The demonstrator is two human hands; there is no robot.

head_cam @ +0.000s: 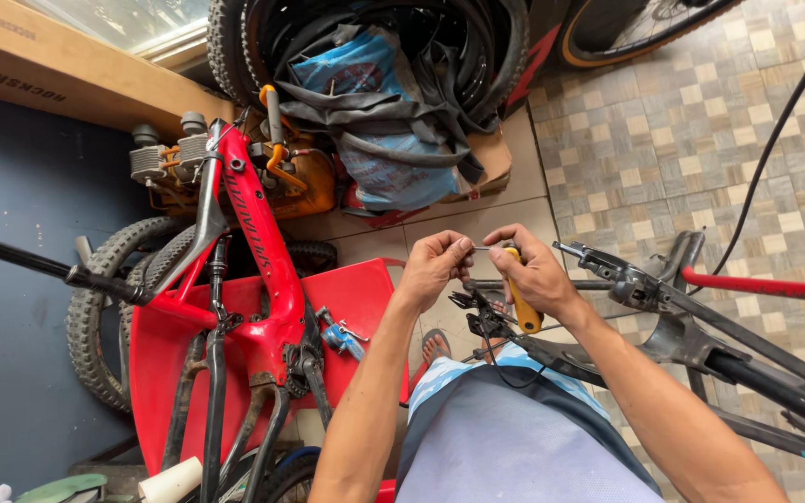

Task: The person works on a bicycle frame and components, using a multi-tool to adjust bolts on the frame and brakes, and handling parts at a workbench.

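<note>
A: Which way does the tool [520,296] lie?

B: Its yellow handle runs down and a little right from the right hand [535,273], butt end lowest. A thin metal shaft sticks out of the fist toward the left hand [437,261], nearly level.

A: And the grips?

B: The right hand is closed round the handle. The left hand's fingers are pinched tight at the shaft's tip; what sits between them is too small to tell.

A: Where is all this?

B: Above the person's lap, just over a black brake lever [477,312] on the dark handlebar [747,359]. A red bike frame [258,247] leans on a red chair [165,373] to the left, well apart.
</note>
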